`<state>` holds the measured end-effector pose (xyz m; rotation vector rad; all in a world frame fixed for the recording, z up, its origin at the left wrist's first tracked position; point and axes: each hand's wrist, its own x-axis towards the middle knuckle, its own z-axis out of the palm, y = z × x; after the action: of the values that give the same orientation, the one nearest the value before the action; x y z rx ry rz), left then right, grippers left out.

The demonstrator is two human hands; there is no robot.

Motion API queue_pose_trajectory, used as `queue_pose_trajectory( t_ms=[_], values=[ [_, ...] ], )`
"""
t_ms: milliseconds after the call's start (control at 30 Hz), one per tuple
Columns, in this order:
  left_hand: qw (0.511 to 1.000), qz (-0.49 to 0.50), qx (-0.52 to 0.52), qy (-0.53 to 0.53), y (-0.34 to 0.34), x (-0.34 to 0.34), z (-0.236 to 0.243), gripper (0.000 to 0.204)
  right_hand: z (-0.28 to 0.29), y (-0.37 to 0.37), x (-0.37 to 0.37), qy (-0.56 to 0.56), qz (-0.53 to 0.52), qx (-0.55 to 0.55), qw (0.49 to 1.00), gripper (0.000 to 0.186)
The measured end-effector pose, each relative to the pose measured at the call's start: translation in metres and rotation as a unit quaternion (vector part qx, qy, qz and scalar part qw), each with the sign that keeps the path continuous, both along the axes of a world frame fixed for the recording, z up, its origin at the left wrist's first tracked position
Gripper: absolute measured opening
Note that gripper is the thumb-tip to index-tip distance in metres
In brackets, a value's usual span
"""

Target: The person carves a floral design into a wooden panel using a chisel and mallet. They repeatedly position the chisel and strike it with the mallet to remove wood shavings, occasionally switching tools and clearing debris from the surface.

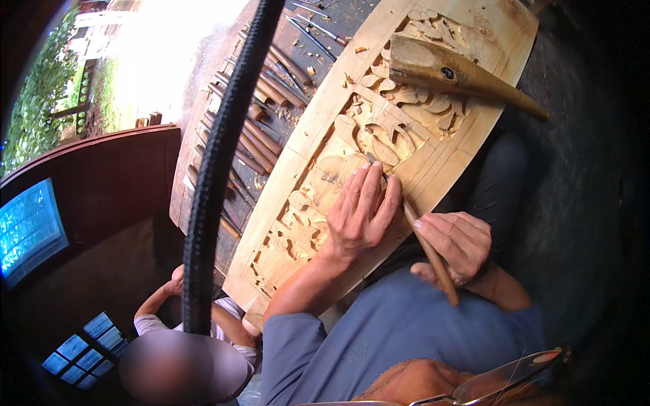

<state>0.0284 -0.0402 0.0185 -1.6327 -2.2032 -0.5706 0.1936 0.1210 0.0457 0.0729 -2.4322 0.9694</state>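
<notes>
A carving chisel (pixel 434 258) with a long wooden handle lies slanted across the pale carved wooden board (pixel 443 177). My right hand (pixel 459 242) is closed around its handle, thumb below and fingers over the top. Further up the tool, my left hand (pixel 359 211) presses down with its fingers over the metal shank, resting on the board. The blade's tip shows just past my left fingertips, beside the carved leaf shapes (pixel 382 143). Most of the shank is hidden under that hand. Recessed leaf and scroll relief runs along the board, with wood chips in it.
A wooden mallet (pixel 464 76) lies across the far right of the board. Beyond its left edge, several wooden-handled chisels (pixel 261 139) lie in rows on a dark bench (pixel 196 128). Another person (pixel 227 325) sits at lower left. A black braided cable (pixel 227 149) crosses the view.
</notes>
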Motion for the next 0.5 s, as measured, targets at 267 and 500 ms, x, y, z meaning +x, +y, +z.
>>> queue_pose_trajectory(
  t_ms=[267, 500],
  values=[
    [0.999, -0.012, -0.015, -0.043, -0.001, -0.002, 0.003, 0.032, 0.001, 0.002, -0.003, -0.004, -0.011, -0.024, 1.0, 0.031],
    [0.998, 0.0, -0.001, -0.066, 0.0, 0.0, 0.003, 0.029, -0.001, -0.004, -0.006, 0.005, -0.022, 0.009, 1.0, 0.031]
  ],
)
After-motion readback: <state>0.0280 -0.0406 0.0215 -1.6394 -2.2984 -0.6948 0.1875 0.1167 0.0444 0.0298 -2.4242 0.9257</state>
